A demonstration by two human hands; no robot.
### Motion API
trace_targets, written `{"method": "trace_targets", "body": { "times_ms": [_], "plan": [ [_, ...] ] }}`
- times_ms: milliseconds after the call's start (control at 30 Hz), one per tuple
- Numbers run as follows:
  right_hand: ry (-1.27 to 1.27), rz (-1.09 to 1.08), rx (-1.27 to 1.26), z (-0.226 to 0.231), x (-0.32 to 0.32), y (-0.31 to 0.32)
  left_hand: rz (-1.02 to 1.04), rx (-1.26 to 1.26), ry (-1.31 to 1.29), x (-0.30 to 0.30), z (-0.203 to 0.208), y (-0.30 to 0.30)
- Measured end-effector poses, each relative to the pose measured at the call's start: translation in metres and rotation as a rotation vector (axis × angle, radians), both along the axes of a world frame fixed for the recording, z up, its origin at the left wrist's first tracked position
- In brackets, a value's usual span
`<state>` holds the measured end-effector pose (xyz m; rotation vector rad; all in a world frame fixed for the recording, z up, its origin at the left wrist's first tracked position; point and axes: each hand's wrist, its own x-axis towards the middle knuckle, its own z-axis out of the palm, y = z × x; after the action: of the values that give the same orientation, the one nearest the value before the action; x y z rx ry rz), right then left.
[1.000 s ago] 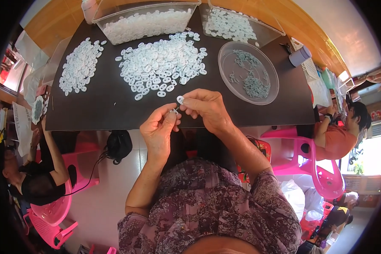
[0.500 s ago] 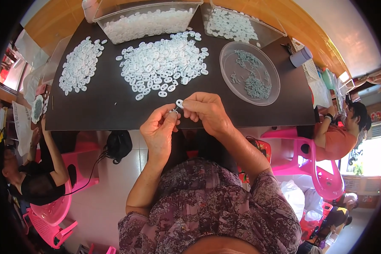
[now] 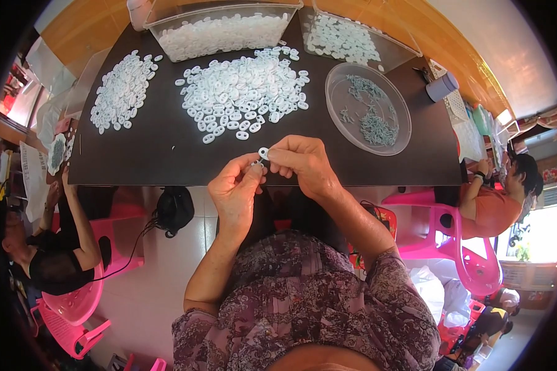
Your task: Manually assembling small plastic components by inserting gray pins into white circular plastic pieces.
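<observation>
- a dark worktop (image 3: 167, 167) spans the upper middle of the view, its near edge facing the seated wearer.
- a co-worker in black (image 3: 59, 272) sits by its near left corner, and a co-worker in orange (image 3: 492, 207) by its near right corner.
- at the far edge, left of the middle, a long clear box (image 3: 229, 12) holds many white pieces.
- to its right, also at the far edge, a second clear box (image 3: 396, 52) holds more of them.
- a broad heap of white oval pieces (image 3: 241, 93), many showing two holes, spreads in front of the long box.
- a round clear dish (image 3: 340, 93) lies toward the right edge, with small grey-green pins (image 3: 379, 130) clustered inside.
- a smaller white heap (image 3: 124, 93) lies near the left edge.
- the left hand (image 3: 234, 185), over the middle of the near edge, is closed to a pinch on a small white bit (image 3: 256, 164).
- the right hand (image 3: 306, 164), just beside it, pinches a single oval piece (image 3: 263, 152) between thumb and finger.
- a purple-grey cylinder (image 3: 442, 88) stands by the right edge, toward the far corner.
- something thin and greyish shows between the fingertips, too small to identify.
</observation>
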<state>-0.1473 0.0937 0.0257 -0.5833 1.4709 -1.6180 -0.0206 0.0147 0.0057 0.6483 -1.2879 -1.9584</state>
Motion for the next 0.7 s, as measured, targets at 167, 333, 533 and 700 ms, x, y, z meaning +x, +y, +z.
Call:
{"method": "trace_targets", "body": {
  "times_ms": [167,333,533,700],
  "plan": [
    [0.073,0.008,0.012,-0.002,0.003,0.0,-0.001,-0.004,0.003,0.001,-0.002,0.001],
    [0.1,0.029,0.018,0.003,0.006,-0.002,0.012,-0.044,0.082,0.001,-0.005,0.002],
    [0.168,0.063,0.023,0.004,0.007,-0.003,-0.003,-0.07,0.068,0.002,-0.007,0.001],
    [0.215,0.095,0.051,0.005,0.007,-0.005,-0.072,-0.03,0.047,0.006,-0.011,-0.006]
  ]
}}
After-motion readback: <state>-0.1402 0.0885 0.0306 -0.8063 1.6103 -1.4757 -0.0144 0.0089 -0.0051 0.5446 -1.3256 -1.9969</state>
